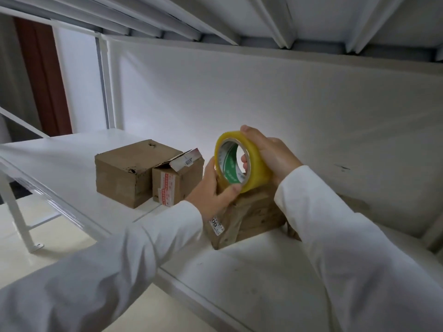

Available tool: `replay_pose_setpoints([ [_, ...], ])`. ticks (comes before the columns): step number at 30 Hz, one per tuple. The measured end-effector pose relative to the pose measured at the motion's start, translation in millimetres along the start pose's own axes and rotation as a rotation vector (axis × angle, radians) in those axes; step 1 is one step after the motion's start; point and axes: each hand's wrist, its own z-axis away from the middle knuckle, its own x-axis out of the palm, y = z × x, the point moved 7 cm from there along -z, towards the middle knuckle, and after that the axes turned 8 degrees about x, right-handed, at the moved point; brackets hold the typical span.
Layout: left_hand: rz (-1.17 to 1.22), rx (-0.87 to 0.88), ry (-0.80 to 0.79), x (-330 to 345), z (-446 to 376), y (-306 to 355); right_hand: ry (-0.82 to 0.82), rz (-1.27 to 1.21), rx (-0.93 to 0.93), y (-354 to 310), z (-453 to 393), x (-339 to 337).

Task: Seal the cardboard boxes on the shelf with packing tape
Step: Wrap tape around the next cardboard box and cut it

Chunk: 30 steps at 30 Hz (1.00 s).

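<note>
A roll of yellowish packing tape (254, 161) with a green-printed core stands on edge on top of a small cardboard box (251, 219) on the white shelf (239, 271). My right hand (271, 152) grips the roll, fingers through its core. My left hand (215, 190) curls around the box's top left corner, its thumb pressing the roll's lower edge. Two more cardboard boxes stand to the left: a larger closed one (122, 173) and a smaller one (177, 180) with a raised flap and a red-printed label.
A white back panel (239, 97) closes the shelf behind the boxes. The underside of the upper shelf (239, 17) hangs low overhead. A white upright post (104, 80) stands at the left rear, and a slanted white brace (16, 219) runs down to the pale floor.
</note>
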Motion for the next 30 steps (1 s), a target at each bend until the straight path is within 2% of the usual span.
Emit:
replay_pose_setpoints([
  [2, -0.089, 0.010, -0.098, 9, 8, 3, 0.002, 0.003, -0.002, 0, -1, 3],
  [7, -0.302, -0.076, -0.067, 4, 3, -8, -0.025, 0.065, 0.043, 4, -3, 5],
  [12, -0.319, -0.131, -0.061, 10, -6, -14, -0.078, 0.223, 0.096, -11, -4, 3],
  [15, -0.248, -0.256, 0.020, -8, -11, -30, -0.157, 0.454, 0.167, -5, 4, 1],
  [17, -0.247, -0.320, 0.009, -17, -15, -37, -0.196, 0.633, 0.235, 17, 7, -3],
  [19, -0.264, -0.325, -0.027, -14, -18, -35, -0.221, 0.651, 0.268, 36, 12, -6],
  [21, -0.306, -0.337, -0.064, -8, -24, -31, -0.227, 0.541, 0.321, 53, 15, -11],
  [24, -0.517, -0.375, -0.177, -6, -26, -22, -0.236, 0.444, 0.357, 71, 17, -12],
  [27, -0.850, -0.391, -0.396, -4, -20, -21, -0.164, 0.447, 0.299, 77, 16, -3],
  [30, -1.057, -0.341, -0.411, -12, -26, -6, -0.142, 0.356, 0.271, 87, 12, 7],
])
